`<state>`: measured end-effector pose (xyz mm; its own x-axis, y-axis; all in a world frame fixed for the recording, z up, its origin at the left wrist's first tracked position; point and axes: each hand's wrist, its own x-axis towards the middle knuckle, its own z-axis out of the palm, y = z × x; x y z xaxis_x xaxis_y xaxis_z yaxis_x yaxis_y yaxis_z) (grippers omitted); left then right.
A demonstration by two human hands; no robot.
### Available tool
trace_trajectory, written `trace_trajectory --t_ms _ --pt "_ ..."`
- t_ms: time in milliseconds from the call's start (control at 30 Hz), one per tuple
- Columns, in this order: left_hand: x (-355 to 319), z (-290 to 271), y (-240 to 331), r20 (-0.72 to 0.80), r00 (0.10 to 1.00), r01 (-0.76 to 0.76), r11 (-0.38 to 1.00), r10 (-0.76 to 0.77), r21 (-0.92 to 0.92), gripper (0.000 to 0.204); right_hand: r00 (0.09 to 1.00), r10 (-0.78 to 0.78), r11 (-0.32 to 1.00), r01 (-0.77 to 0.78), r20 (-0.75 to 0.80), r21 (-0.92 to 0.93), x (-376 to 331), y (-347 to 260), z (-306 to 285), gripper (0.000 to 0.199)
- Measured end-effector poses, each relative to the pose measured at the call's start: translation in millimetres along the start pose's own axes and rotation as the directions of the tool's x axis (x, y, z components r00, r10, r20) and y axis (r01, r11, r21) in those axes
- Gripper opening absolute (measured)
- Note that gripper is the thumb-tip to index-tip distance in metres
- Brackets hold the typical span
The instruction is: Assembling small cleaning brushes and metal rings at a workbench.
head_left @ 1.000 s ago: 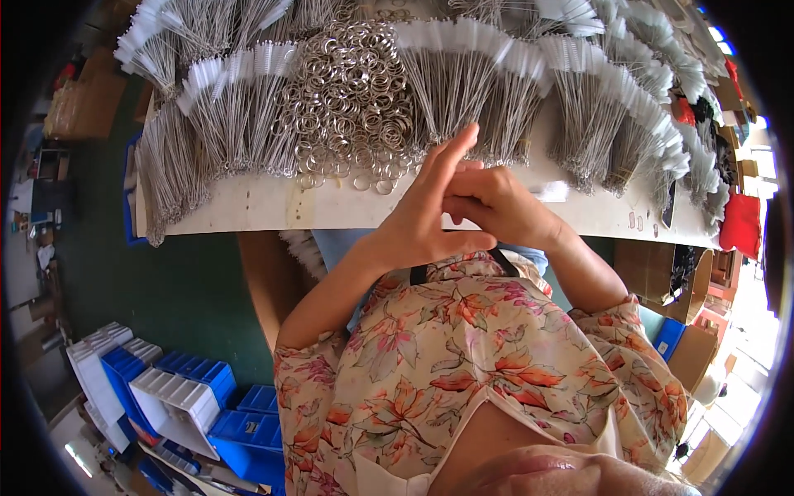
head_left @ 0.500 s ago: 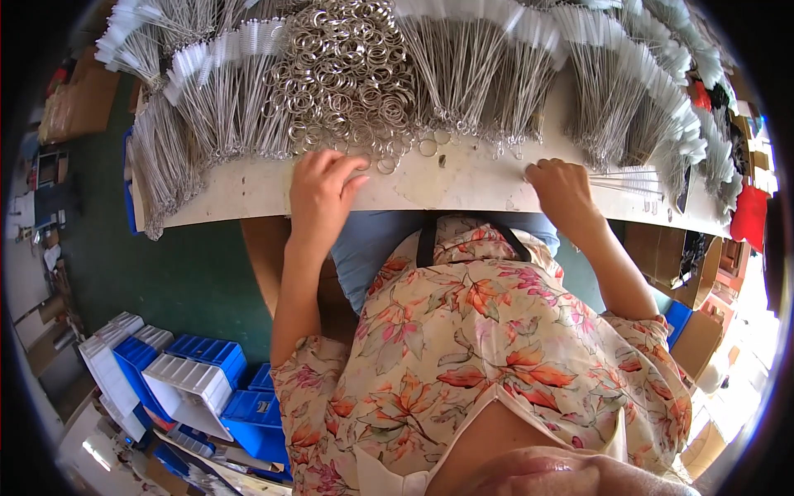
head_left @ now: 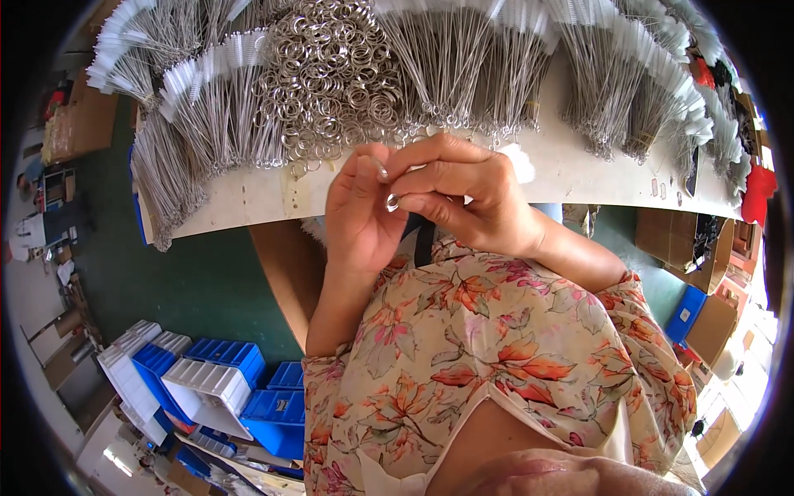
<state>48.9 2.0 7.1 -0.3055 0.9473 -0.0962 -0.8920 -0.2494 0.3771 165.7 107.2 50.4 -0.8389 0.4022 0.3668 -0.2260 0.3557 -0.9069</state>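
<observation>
My left hand [head_left: 364, 213] and my right hand [head_left: 475, 194] are together in front of my chest, at the table's near edge. Fingers of both are closed in a pinch around a small shiny metal ring [head_left: 393, 201], partly covered by the fingertips. A white bristle tuft [head_left: 519, 163] shows just beyond my right knuckles; whether it is held is hidden. Past my hands lies a heap of silver metal rings [head_left: 331, 74]. Thin wire brushes [head_left: 463, 66] with white bristle ends are bunched to the right of the heap, more wire brushes [head_left: 219, 107] to its left.
The pale tabletop [head_left: 248, 198] curves along its near edge. Blue and white plastic bins [head_left: 207, 380] are stacked low at the left, above a green floor [head_left: 182, 281]. Cardboard boxes [head_left: 662, 240] stand at the right, near a hanging red item [head_left: 757, 194].
Both hands have left the tabletop and come together, my right hand moving far to the left. A small metal ring is now between the fingers. Several brushes lying beside my right hand are gone.
</observation>
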Motion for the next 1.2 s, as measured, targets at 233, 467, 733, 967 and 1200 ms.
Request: trace_trajectory --t_ms 233,467,733,967,1200 --pt "2.5 7.6 0.4 0.049 0.949 -0.282 0.766 0.312 0.578 0.011 1.000 0.010 0.998 -0.008 -0.029 0.062 -7.2 2.3 -6.8 0.011" --pt "1.2 23.9 14.3 0.699 0.626 -0.621 -0.321 0.347 0.715 0.024 0.997 0.071 0.985 -0.077 0.043 0.155 -9.6 -0.3 -8.5 0.010" --pt "-9.2 22.9 27.0 0.111 0.989 -0.147 0.775 0.099 0.615 0.018 0.864 -0.468 0.698 0.490 0.185 -0.522 -9.7 8.1 -12.8 0.022" --pt "-13.3 31.9 35.1 0.462 0.839 -0.468 -0.054 0.288 0.882 0.029 0.962 -0.271 0.943 0.259 -0.031 -0.208 -6.7 9.4 -4.2 0.017" --pt "-3.9 24.4 28.5 0.634 0.672 -0.604 -0.212 0.383 0.768 0.034 0.833 0.523 0.677 -0.533 0.179 0.507 12.2 -14.5 -10.6 0.020"
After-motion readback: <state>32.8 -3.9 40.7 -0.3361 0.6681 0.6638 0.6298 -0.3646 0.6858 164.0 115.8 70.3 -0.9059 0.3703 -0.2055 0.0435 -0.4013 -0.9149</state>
